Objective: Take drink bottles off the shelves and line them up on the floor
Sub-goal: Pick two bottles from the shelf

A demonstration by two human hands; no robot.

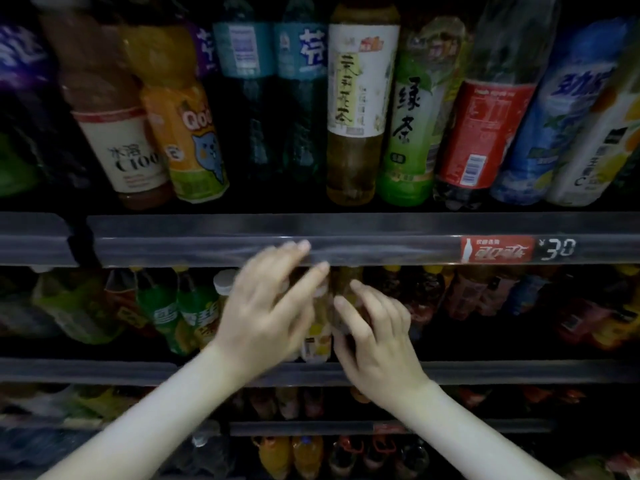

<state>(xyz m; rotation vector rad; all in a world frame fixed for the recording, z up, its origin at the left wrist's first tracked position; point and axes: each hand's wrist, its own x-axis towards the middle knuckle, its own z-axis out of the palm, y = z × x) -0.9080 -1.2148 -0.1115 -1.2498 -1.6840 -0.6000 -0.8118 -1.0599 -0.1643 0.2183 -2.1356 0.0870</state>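
Two bare hands reach into the second shelf from the top. My left hand [266,306] is motion-blurred, its fingers spread in front of a yellow-labelled bottle [317,330] and touching nothing that I can make out. My right hand [375,336] is just right of that bottle, with its fingers curled around a dark amber bottle [348,280] standing beside it. Both bottles stand upright on the shelf, partly hidden by the hands. The floor is out of view.
The top shelf holds a row of upright bottles, among them a tea bottle [358,109], a green tea bottle [410,133] and a cola bottle [481,133]. A shelf rail [207,249] with a red price tag [497,250] runs just above my hands. Green soda bottles [180,313] stand to the left; lower shelves hold more bottles.
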